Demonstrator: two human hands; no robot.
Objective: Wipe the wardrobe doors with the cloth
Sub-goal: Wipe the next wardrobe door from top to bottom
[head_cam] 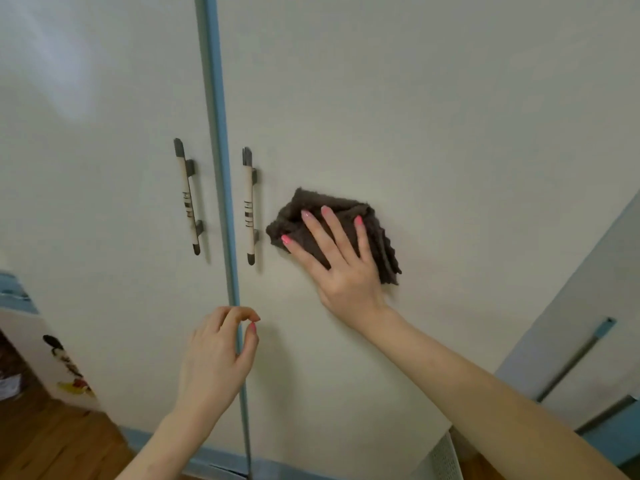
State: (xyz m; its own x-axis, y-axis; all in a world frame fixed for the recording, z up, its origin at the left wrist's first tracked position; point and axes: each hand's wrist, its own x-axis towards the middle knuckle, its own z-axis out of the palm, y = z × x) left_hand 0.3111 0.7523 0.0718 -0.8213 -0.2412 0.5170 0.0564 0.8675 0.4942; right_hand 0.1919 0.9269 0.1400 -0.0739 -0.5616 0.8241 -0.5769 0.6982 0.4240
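Two cream wardrobe doors fill the view, the left door (pixel 104 202) and the right door (pixel 433 116), split by a blue strip (pixel 221 168). A folded dark brown cloth (pixel 382 244) lies flat against the right door, just right of that door's handle (pixel 248 206). My right hand (pixel 337 258) presses on the cloth with fingers spread. My left hand (pixel 216 355) hovers lower down by the blue strip, fingers loosely curled, thumb and forefinger nearly touching, holding nothing.
The left door carries its own bar handle (pixel 188 197). A blue skirting (pixel 214 459) runs along the bottom. Wooden floor (pixel 52 441) and a stickered white unit (pixel 65 365) sit at lower left. A further panel with a long handle (pixel 575 358) is at the right.
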